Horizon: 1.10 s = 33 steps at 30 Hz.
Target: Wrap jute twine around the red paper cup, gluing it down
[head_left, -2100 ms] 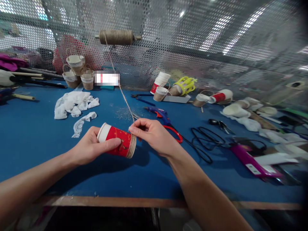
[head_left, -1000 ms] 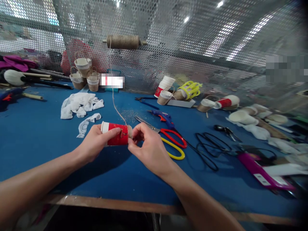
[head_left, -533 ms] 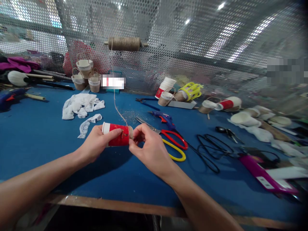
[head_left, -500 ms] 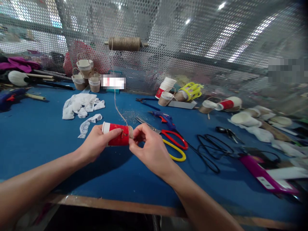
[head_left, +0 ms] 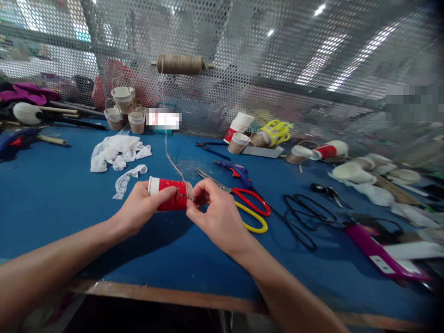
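Note:
My left hand (head_left: 142,210) is wrapped round a red paper cup (head_left: 169,200) held on its side above the blue table (head_left: 52,194), white rim to the left. Brown twine (head_left: 169,155) is wound round the cup's base end and runs slack up to a twine spool (head_left: 181,64) on a rod at the mesh wall. My right hand (head_left: 217,215) pinches at the twine-wrapped base of the cup, fingers closed.
Red-and-yellow scissors (head_left: 248,208) lie just right of my hands, a blue glue gun (head_left: 236,170) and black cable (head_left: 300,219) beyond. White lace scraps (head_left: 116,152) lie left. Twine-covered cups (head_left: 123,108) stand at the back, more cups (head_left: 239,132) at centre right, a purple tool (head_left: 379,252) at right.
The twine was taut from my raised right hand 2.1 s ago; that hand has come down to the cup's base and the twine hangs slack. Since half a second ago almost nothing moved.

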{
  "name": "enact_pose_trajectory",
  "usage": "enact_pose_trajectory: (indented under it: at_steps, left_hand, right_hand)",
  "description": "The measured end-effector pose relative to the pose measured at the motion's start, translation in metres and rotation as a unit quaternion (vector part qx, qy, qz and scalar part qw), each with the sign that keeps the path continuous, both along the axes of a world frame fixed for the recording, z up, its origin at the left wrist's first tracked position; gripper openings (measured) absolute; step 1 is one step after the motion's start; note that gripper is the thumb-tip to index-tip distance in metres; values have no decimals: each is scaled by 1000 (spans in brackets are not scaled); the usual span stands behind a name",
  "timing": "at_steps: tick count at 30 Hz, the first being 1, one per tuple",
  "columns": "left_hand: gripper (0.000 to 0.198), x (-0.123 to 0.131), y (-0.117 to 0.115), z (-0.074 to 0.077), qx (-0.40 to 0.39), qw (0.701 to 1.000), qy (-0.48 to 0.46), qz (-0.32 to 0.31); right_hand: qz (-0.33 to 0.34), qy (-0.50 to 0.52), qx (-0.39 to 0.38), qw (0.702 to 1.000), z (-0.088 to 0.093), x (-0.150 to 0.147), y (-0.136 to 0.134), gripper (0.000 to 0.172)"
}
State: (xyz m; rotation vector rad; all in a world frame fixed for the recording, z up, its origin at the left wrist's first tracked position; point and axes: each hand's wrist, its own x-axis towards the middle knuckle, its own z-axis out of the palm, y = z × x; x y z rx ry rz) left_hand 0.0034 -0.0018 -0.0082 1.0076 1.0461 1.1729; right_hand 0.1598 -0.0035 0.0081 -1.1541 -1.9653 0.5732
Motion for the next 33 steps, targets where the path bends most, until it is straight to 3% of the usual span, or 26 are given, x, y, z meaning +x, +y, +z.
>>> enact_pose_trajectory:
  at_steps: [11,21,25,29,33]
  left_hand:
    - [10,0,1,-2,-3,1000,-6,15]
    - [9,-1,6,3,-80,993,-77,29]
    - [10,-1,5,1,-64,995,-78,15]
    - [10,-1,4,-1,-7,998,-65,8]
    - [9,-4,0,-1,97,995,4,-14]
  right_hand:
    - [-4,-4,-4,1000,2,0,-1,13]
    - [28,7,3,1000,0,1,0,13]
    - [21,5,20,1000,-2,0,0,14]
    - [28,75,-63,995,2,4,5,12]
    - [13,174,-205,963,8,10,13,17]
